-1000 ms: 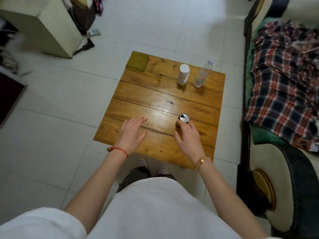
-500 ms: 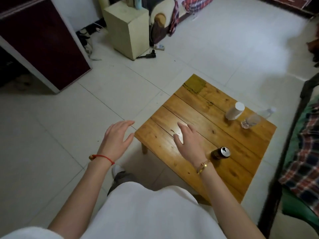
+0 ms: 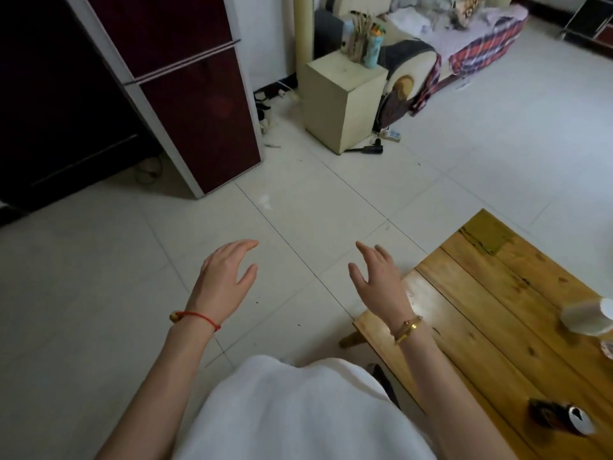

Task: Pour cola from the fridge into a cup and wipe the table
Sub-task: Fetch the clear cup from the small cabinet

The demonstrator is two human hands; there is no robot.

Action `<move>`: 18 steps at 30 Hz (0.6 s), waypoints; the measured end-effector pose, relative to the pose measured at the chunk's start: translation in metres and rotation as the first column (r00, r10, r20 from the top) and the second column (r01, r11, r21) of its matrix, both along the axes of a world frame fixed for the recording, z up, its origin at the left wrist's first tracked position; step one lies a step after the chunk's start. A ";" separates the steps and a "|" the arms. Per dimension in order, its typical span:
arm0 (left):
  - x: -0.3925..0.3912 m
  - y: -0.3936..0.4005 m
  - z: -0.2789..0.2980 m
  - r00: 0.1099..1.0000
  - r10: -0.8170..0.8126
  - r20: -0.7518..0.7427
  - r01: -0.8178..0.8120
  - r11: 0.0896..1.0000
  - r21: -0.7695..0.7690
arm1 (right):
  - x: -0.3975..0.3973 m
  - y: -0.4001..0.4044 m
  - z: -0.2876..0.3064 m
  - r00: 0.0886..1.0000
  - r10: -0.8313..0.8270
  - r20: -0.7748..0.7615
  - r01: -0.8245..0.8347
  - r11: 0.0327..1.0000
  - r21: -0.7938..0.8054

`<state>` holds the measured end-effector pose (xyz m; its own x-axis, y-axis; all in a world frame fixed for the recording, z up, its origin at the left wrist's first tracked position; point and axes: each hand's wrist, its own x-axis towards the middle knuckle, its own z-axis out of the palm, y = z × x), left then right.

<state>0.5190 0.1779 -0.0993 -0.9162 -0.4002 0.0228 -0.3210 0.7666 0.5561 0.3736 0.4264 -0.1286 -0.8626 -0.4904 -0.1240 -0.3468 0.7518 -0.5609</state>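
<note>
Both my left hand (image 3: 223, 281) and right hand (image 3: 378, 282) hung spread and empty over the floor, the cola can (image 3: 560, 420) standing upright on the table (image 3: 491, 330) behind and right of my nearer right hand, the cup (image 3: 587, 318) beyond it.

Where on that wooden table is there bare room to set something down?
The near-left planks of the table, between the right hand and the white cup, lie bare, as does the middle stretch between cup and cola can. The right edge is crowded with both. Both hands are empty, the left hand over bare floor.
</note>
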 end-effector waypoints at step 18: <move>-0.152 -0.183 -0.011 1.000 -0.010 0.004 0.010 0.999 0.031 | -0.141 -0.186 -0.015 0.999 0.018 0.032 -0.018 1.000 0.004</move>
<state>0.3675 -0.0049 -0.1102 -0.9202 -0.3914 0.0067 -0.3158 0.7525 0.5779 0.2324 0.2404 -0.1432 -0.8493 -0.5050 -0.1537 -0.3419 0.7481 -0.5688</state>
